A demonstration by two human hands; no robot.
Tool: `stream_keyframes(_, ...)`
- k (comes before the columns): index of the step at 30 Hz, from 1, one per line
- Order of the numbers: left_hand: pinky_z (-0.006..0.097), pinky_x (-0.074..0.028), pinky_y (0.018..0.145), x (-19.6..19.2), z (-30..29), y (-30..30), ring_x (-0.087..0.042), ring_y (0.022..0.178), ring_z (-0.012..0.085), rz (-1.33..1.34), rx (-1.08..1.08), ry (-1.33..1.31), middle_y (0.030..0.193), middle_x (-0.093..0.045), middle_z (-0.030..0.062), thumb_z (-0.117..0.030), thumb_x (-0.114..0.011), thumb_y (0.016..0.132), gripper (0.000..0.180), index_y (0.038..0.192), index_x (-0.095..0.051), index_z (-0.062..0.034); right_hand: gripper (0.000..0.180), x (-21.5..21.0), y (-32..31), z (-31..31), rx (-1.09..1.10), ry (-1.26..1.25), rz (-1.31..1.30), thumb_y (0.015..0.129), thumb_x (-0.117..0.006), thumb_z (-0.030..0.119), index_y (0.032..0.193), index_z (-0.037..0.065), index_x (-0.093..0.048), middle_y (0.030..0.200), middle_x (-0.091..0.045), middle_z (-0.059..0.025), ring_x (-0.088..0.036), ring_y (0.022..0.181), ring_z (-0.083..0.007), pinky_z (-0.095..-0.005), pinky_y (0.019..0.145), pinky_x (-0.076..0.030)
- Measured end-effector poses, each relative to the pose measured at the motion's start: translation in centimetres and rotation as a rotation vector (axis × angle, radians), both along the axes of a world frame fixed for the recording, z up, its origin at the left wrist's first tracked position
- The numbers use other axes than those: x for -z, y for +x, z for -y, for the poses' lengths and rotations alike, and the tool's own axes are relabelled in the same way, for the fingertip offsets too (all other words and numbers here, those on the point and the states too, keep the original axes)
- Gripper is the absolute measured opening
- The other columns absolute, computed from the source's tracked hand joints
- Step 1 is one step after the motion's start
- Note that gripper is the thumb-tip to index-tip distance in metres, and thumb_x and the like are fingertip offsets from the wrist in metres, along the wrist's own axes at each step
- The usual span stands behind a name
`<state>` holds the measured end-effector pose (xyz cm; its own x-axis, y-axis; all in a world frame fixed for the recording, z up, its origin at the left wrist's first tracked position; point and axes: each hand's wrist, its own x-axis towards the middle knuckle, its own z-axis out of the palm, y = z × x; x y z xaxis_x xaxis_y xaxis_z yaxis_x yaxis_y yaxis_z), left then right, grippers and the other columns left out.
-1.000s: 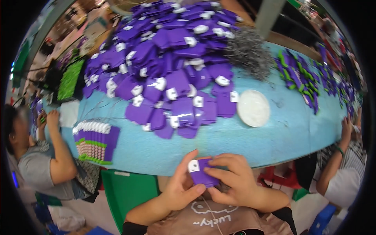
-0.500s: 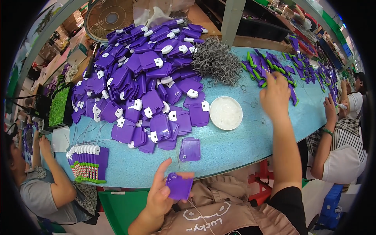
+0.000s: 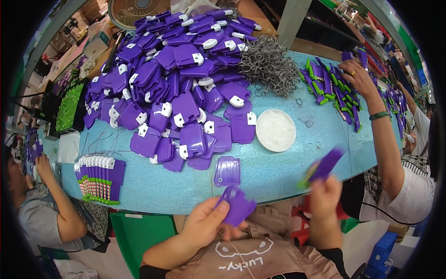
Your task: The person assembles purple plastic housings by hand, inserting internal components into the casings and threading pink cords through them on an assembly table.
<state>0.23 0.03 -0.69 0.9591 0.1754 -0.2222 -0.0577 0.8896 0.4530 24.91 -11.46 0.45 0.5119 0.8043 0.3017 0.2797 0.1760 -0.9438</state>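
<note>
Low in the frame's centre, left hand [image 3: 204, 223] pinches a purple plastic shell [image 3: 238, 206] face-up, clear of the table [image 3: 278, 172]; right hand [image 3: 325, 195] grips a blurred purple-green strip [image 3: 324, 166], seemingly brought toward it.

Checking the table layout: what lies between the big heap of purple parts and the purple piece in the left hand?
In the head view, one loose purple plate lies flat on the blue table, between the heap and the piece in the left hand.
</note>
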Motion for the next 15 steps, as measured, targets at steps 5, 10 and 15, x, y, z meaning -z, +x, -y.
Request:
stream_keyframes(5, 0.032, -0.043, 0.087, -3.0, 2.3, 3.2, -0.052, 0.103, 0.0198, -0.046, -0.597, 0.651, 0.115, -0.053, 0.0161, -0.017, -0.051, 0.090, 0.038, 0.121, -0.038, 0.0001, 0.015, 0.3, -6.3, -2.2, -0.499, 0.006, 0.235, 0.070, -0.068, 0.010, 0.081, 0.001, -0.062, 0.068, -0.056, -0.0102, -0.055, 0.058, -0.0263, -0.0333, 0.052, -0.043)
stream_keyframes(10, 0.029, -0.048, 0.079, -3.6, 0.5, -0.8, -0.061, 0.088, 0.0168, -0.166, -0.152, 0.314, 0.094, -0.063, 0.0118, -0.017, -0.053, 0.090, 0.030, 0.112, -0.050, 0.0027, 0.029, 0.5, -6.2, -3.1, -0.510, -0.066, -0.004, 0.075, -0.062, 0.005, 0.104, 0.004, -0.057, 0.077, -0.060, -0.0075, -0.059, 0.067, -0.0240, -0.0324, 0.060, -0.045)
stream_keyframes(15, 0.025, -0.047, 0.073, -3.4, 1.0, -1.1, -0.059, 0.081, 0.0112, 0.141, 0.370, 0.014, 0.090, -0.063, 0.0065, -0.017, -0.056, 0.089, 0.026, 0.106, -0.053, 0.0019, 0.038, -0.5, -7.1, -5.7, -0.739, 0.181, 0.374, 0.067, -0.063, 0.011, 0.104, 0.007, -0.059, 0.094, -0.056, -0.0060, -0.056, 0.081, -0.0237, -0.0346, 0.067, -0.043)
